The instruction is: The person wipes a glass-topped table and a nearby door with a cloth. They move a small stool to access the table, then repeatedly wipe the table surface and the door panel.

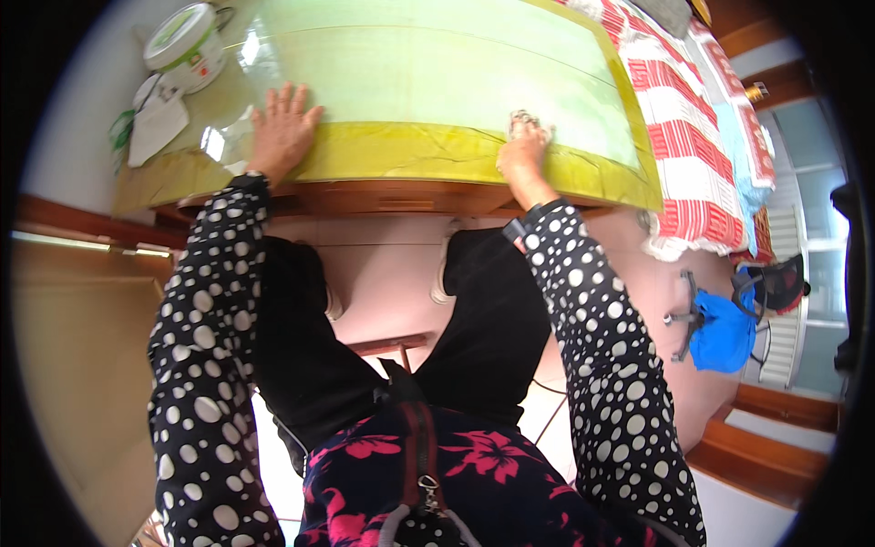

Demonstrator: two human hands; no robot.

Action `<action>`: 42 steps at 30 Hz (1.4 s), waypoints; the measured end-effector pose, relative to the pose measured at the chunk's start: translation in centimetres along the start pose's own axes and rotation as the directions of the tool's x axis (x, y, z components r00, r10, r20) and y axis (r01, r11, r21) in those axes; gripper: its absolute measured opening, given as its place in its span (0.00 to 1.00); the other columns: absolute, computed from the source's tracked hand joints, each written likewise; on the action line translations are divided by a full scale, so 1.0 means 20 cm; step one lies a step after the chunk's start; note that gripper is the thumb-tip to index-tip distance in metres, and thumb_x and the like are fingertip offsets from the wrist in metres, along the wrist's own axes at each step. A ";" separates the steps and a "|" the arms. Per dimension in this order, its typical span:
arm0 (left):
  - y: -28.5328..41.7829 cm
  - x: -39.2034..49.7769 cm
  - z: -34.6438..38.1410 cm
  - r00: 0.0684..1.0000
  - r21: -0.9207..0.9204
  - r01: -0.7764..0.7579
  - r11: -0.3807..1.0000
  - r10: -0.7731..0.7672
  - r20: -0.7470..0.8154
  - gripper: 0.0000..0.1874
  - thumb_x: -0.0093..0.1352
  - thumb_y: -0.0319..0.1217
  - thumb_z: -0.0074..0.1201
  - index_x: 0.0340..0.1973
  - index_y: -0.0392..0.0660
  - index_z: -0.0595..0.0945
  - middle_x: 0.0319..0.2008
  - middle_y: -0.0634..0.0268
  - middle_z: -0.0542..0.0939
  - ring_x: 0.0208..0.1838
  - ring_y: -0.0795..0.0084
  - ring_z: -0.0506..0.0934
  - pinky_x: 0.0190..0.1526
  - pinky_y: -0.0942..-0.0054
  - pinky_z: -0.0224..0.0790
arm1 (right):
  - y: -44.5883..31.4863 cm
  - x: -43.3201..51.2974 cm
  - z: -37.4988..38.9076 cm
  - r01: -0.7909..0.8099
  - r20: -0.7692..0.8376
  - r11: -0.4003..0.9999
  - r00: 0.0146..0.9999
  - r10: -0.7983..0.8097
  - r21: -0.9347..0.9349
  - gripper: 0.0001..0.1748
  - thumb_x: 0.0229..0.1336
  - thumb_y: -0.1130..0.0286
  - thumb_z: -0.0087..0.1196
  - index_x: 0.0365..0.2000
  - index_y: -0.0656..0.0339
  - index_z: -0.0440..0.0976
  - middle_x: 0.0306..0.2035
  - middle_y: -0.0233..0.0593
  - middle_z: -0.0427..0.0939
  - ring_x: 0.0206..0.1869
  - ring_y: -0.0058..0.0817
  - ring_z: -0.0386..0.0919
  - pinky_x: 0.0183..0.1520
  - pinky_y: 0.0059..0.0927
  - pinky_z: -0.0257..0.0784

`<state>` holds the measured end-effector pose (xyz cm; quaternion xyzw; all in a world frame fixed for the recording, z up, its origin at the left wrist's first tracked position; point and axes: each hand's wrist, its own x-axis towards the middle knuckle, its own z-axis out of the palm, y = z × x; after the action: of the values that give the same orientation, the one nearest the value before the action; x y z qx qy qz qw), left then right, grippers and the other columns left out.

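My left hand (284,133) rests palm down, fingers apart, on the left part of a table with a clear cover over a yellow cloth (403,147). Nothing shows in it. Toward the table's right side, my right hand (525,150) presses a crumpled, light patterned cloth (523,119) against the tabletop near the front edge. Its fingers are bent over the cloth. Left of my left hand lie a white mask-like item (157,126) and a white lidded plastic bucket (184,51).
A red and white checked cloth (683,150) covers furniture at the right. Behind it on the floor side are a blue item (724,331) and a wheeled chair base (690,318). Wooden drawers (407,198) run under the table edge. A green plastic item (122,130) lies at far left.
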<state>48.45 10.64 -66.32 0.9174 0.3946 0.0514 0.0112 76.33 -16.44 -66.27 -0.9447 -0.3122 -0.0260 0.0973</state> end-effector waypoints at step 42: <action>-0.36 -0.87 0.02 0.877 -0.501 0.385 0.775 -0.139 0.459 0.16 0.69 0.39 0.53 0.46 0.48 0.86 0.49 0.54 0.84 0.55 0.58 0.81 0.58 0.54 0.69 | -2.31 -0.70 0.36 0.868 -0.234 0.333 0.433 -0.870 0.369 0.30 0.50 0.82 0.51 0.57 0.67 0.71 0.63 0.58 0.69 0.69 0.54 0.62 0.71 0.49 0.54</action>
<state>31.45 2.95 -68.65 0.7949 0.4758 -0.0205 0.3759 37.47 13.15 -67.14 -0.5832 -0.7638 -0.0003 0.2767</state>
